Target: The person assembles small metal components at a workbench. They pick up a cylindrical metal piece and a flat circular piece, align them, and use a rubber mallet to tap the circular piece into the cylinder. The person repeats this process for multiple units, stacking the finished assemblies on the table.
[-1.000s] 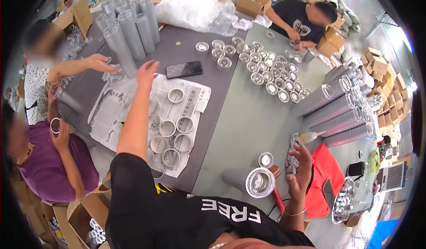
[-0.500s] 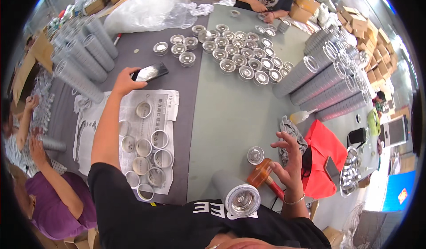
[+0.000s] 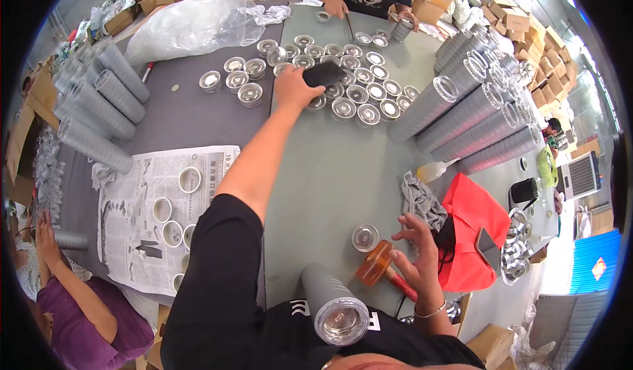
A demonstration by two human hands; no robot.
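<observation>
**Left hand out on the phone, right hand hovering by the mallet**

On the left lies the newspaper (image 3: 142,199) with open cups on it, beside stacked grey tubes (image 3: 99,106). The left hand (image 3: 295,88) is stretched far across the table, fingers closed over a black phone (image 3: 324,73) among the shallow metal cups (image 3: 356,93). Judging by that, it's a pick-up; lifting it cleanly means not knocking the cups packed around it. Bare green table (image 3: 330,172) in the middle gives room. Right hand (image 3: 417,261) is spread wide, empty, just over the wooden mallet (image 3: 377,264), with red cloth (image 3: 471,228) alongside.
</observation>
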